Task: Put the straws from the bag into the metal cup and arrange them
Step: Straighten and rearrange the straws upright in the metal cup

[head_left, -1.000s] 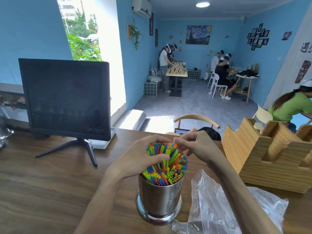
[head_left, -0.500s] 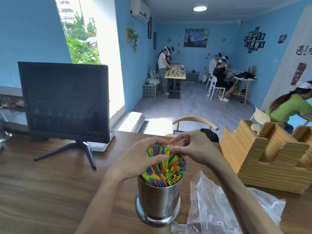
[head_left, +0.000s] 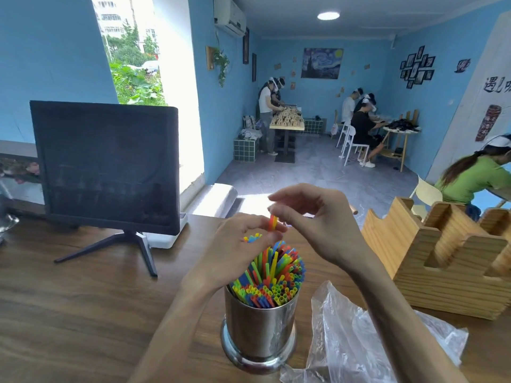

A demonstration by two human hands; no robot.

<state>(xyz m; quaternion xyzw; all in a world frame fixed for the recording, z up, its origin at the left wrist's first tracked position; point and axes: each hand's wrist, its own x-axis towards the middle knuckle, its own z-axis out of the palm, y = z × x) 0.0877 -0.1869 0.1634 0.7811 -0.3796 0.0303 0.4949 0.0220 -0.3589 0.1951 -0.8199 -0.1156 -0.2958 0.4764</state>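
- The cup [head_left: 260,327] stands on the near part of the table [head_left: 83,313], packed with coloured straws [head_left: 269,283] that fan up and lean to the right.
- The bag [head_left: 359,344] lies crumpled just right of the cup and looks empty, so the filling seems done and the step in hand is arranging.
- The left hand [head_left: 237,252] sits at the far-left side of the bundle, fingers curled around a small clump of straw tips.
- The right hand [head_left: 318,225] hovers above the bundle's far side, thumb and forefinger pinching the top of an orange straw [head_left: 273,223] that stands higher than the others; its other fingers are loosely bent.
- To do this well, I would keep the left hand as a fence around the clump, so loose straws do not spill over the rim while the right hand works.
- The raised straw should go down straight, into a gap, not at a slant; pushed askew into so tight a pack it would likely buckle or lift its neighbours.
- A light pinch is enough: thin straws crease easily.
- Then level the tops with a flat palm and spread the lean evenly around the cup.
- The cup is tall on a narrow foot, so sideways pushes could tip it; the holder [head_left: 442,261] and monitor [head_left: 107,167] stand well apart from it.
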